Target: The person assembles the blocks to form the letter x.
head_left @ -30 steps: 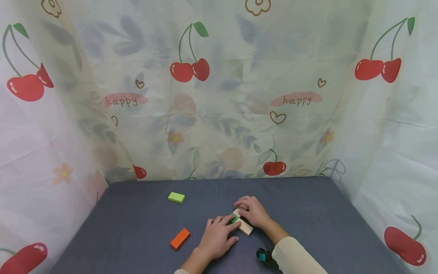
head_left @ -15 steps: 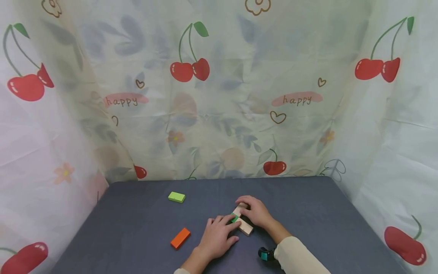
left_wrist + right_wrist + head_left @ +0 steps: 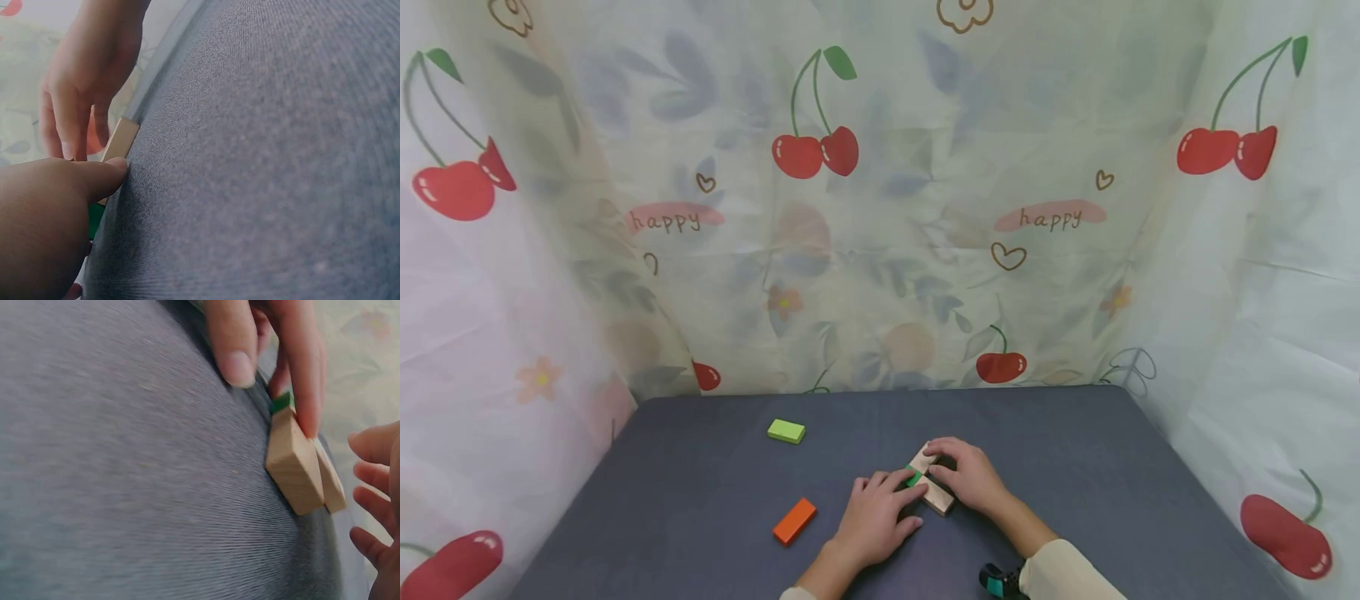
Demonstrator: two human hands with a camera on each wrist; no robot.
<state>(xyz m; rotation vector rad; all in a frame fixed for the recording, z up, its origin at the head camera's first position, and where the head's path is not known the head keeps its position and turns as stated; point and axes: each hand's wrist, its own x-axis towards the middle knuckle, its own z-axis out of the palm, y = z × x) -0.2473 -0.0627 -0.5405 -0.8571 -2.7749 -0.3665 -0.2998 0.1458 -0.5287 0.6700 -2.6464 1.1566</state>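
Observation:
Three small blocks lie together on the dark table: a green block (image 3: 913,477), a plain wooden block (image 3: 937,497) on the near side and another wooden block (image 3: 922,459) on the far side. My left hand (image 3: 876,518) rests fingertips on the green block and the near wooden block, its fingers mostly straight and covering part of the green one. Beside the far wooden block is my right hand (image 3: 973,477), fingers loosely bent. In the right wrist view the spread fingers of this hand (image 3: 378,487) stand apart from the wooden blocks (image 3: 294,465), with nothing between them.
An orange block (image 3: 794,522) lies to the left of my left hand. Farther back on the left is a lime green block (image 3: 787,431). A black strap with a teal patch (image 3: 997,582) sits at the right wrist. Patterned curtains (image 3: 880,250) enclose the table (image 3: 1075,467).
My right hand has drawn back to the right and toward me, off the far wooden block, which shows more now. The left hand and the blocks stay about where they were.

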